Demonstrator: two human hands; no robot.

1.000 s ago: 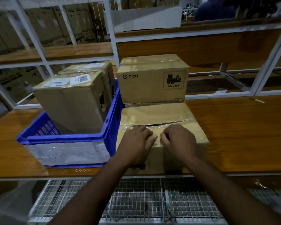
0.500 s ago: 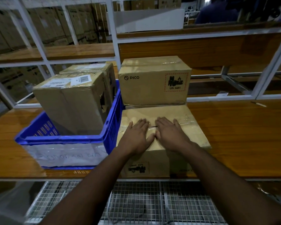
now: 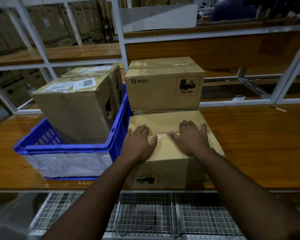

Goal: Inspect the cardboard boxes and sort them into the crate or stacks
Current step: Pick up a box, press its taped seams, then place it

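Note:
A taped cardboard box (image 3: 168,158) stands at the front edge of the wooden table, its UN 3481 mark upside down on the near face. My left hand (image 3: 139,142) and my right hand (image 3: 190,137) lie flat on its top with fingers spread, either side of the tape seam. Behind it a PICO box (image 3: 163,87) sits on top of another box. To the left, a blue crate (image 3: 118,135) holds two cardboard boxes: a near one (image 3: 73,110) with a torn right side and one (image 3: 100,70) behind it.
The wooden table (image 3: 258,144) stretches to the right, with a small pen-like object (image 3: 278,109) near the back rail. White metal shelving (image 3: 121,40) rises behind. A wire mesh shelf (image 3: 145,215) lies below the table edge. A person (image 3: 232,9) is at the far top right.
My hands went from curled at the box's near top edge to flat, then slid apart along the tape seam. The view moved slightly closer.

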